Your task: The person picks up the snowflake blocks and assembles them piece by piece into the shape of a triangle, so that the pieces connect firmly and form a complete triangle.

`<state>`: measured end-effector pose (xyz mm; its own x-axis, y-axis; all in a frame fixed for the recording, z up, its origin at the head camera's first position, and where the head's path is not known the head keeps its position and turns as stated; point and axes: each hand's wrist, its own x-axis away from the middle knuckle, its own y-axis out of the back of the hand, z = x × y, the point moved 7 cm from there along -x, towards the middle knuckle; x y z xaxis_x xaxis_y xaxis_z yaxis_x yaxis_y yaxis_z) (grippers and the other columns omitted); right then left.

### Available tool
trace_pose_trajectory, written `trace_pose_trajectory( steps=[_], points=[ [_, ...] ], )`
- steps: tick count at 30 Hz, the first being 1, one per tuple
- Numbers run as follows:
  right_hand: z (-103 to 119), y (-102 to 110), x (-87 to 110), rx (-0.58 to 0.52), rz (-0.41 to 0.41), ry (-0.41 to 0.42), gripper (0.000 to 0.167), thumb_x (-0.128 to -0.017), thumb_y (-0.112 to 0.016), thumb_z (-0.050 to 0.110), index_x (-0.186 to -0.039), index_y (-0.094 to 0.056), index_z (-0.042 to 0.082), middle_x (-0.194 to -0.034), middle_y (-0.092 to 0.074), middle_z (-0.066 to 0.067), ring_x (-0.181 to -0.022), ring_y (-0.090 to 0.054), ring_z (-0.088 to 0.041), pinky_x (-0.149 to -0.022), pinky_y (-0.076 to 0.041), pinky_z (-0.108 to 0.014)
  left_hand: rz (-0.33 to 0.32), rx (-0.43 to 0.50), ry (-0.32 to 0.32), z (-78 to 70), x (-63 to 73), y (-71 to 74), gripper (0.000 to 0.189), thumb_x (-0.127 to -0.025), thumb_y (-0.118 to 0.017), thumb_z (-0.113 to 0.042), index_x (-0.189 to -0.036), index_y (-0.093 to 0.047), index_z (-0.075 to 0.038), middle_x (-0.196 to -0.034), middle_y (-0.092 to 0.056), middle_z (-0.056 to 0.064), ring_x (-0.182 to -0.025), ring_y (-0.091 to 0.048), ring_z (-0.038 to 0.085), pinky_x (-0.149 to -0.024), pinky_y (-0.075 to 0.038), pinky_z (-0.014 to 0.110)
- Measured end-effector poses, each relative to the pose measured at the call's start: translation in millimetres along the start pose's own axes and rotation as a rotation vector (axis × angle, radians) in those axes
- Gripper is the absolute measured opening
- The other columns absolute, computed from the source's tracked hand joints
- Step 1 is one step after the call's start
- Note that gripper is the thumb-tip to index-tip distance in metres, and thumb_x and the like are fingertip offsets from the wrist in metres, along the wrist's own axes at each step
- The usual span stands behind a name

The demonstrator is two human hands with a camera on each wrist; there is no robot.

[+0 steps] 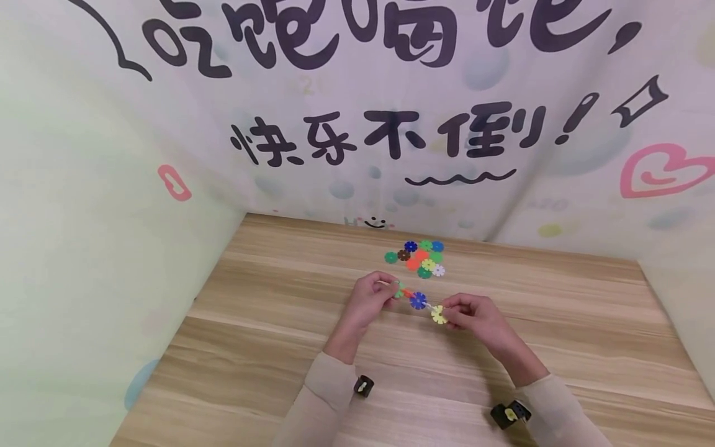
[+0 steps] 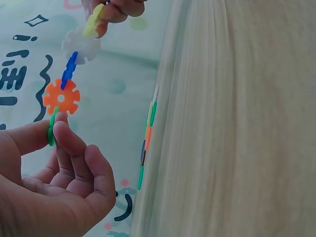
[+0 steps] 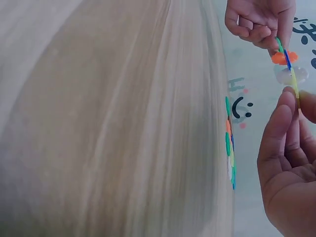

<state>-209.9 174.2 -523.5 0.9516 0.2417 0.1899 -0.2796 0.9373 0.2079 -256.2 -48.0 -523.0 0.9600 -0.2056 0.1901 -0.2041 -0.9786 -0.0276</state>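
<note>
Slanting rightward and nearer, the disc chain (image 1: 418, 301) is pinched by both hands (image 1: 367, 301) (image 1: 479, 318).

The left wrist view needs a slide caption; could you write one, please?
Left hand and right hand pinch opposite ends of a five-disc chain.

On the white cloth (image 1: 357, 87) behind the counter (image 1: 268, 273), the black upper line (image 1: 419, 37) reads "吃饱喝饱,", partly cut by the edge. The lower line (image 1: 395, 133) reads "快乐不倒!". Below, a small letter "H" (image 1: 350, 222) stands beside a smiling face (image 1: 375, 225); a pink heart (image 1: 627, 177) is at right.
</note>
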Motion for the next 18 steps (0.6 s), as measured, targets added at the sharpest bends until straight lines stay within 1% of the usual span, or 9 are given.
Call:
trace_pose_trajectory(
  steps=[2,3,6,8,12,16,18],
  points=[
    [-0.6,-1.5,-0.2,-0.030,0.007,0.001,0.026,-0.099,-0.064,0.014,-0.113,-0.064,-0.008,-0.099,-0.067,-0.017,-0.085,-0.065,-0.021,-0.079,-0.058,-0.038,0.001,0.008,-0.005,0.3,-0.4,0.3,0.017,-0.098,-0.066,-0.013,-0.109,-0.065,-0.001,-0.089,-0.069,0.020,-0.069,-0.064,0.021,-0.075,-0.056,0.041],
    [-1.0,-1.9,-0.4,-0.044,0.006,0.001,0.027,-0.099,-0.064,0.014,-0.114,-0.064,-0.008,-0.099,-0.067,-0.017,-0.084,-0.065,-0.020,-0.079,-0.058,-0.038,0.003,0.013,-0.009,0.3,-0.6,0.4,0.018,-0.098,-0.065,-0.014,-0.110,-0.065,0.000,-0.089,-0.069,0.021,-0.068,-0.063,0.018,-0.073,-0.056,0.039],
    [-1.6,-2.6,-1.2,-0.069,0.001,0.004,0.028,-0.100,-0.063,0.014,-0.115,-0.063,-0.009,-0.099,-0.068,-0.016,-0.084,-0.065,-0.021,-0.078,-0.058,-0.036,0.013,0.030,-0.009,0.9,-1.0,0.2,0.025,-0.099,-0.064,-0.017,-0.116,-0.062,0.001,-0.093,-0.068,0.025,-0.067,-0.062,0.015,-0.071,-0.055,0.034],
    [-1.8,-2.8,-1.9,-0.082,-0.010,0.000,0.029,-0.100,-0.063,0.015,-0.116,-0.062,-0.009,-0.098,-0.068,-0.016,-0.084,-0.065,-0.023,-0.077,-0.058,-0.036,0.021,0.039,-0.013,0.5,-1.2,0.1,0.030,-0.100,-0.063,-0.018,-0.120,-0.059,0.003,-0.095,-0.068,0.027,-0.067,-0.061,0.015,-0.070,-0.055,0.033],
    [-2.9,-3.5,-4.1,-0.122,-0.049,-0.025,0.030,-0.100,-0.063,0.015,-0.118,-0.060,-0.009,-0.098,-0.069,-0.014,-0.086,-0.067,-0.024,-0.080,-0.058,-0.037,0.026,0.054,-0.007,0.7,-1.0,0.2,0.032,-0.099,-0.064,-0.020,-0.122,-0.056,0.001,-0.096,-0.069,0.027,-0.068,-0.063,0.018,-0.074,-0.056,0.038],
    [-2.2,-6.8,-7.6,-0.192,-0.091,-0.045,0.029,-0.099,-0.063,0.012,-0.119,-0.058,-0.009,-0.098,-0.070,-0.012,-0.085,-0.067,-0.018,-0.081,-0.058,-0.036,0.020,0.061,0.004,1.0,0.0,-1.3,0.024,-0.098,-0.066,-0.019,-0.114,-0.060,-0.002,-0.097,-0.068,0.026,-0.076,-0.065,0.027,-0.082,-0.055,0.047],
    [-0.6,-9.8,-9.6,-0.235,-0.099,-0.043,0.029,-0.099,-0.064,0.011,-0.118,-0.057,-0.009,-0.097,-0.070,-0.012,-0.084,-0.067,-0.015,-0.080,-0.058,-0.033,0.022,0.057,0.004,1.4,0.0,-3.4,0.020,-0.098,-0.066,-0.017,-0.110,-0.062,-0.001,-0.096,-0.068,0.025,-0.079,-0.065,0.032,-0.083,-0.055,0.049]
  ],
)
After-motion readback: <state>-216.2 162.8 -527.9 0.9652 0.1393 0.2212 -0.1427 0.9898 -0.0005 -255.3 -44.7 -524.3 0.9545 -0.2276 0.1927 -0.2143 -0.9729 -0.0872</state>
